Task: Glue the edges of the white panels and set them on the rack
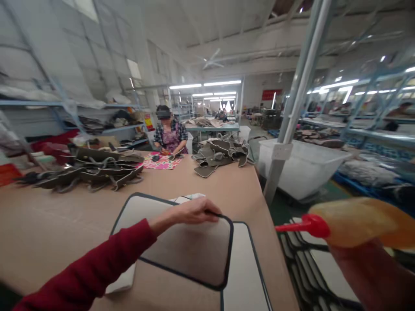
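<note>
My left hand, at the end of a dark red sleeve, grips the far edge of a light grey rounded panel with dark edging. That panel is tilted up over the table, with white sheets partly hidden behind and beneath it. A similar edged panel lies flat just to its right. At the right, my right hand holds up a squeeze bottle of yellowish liquid, its red nozzle pointing left. Blur hides part of the fingers around the bottle.
Stacked edged panels stand beside the table's right edge. Piles of dark grey-brown pieces lie at the far left and far middle. Across the tan table a co-worker works. A metal post and white bin stand right.
</note>
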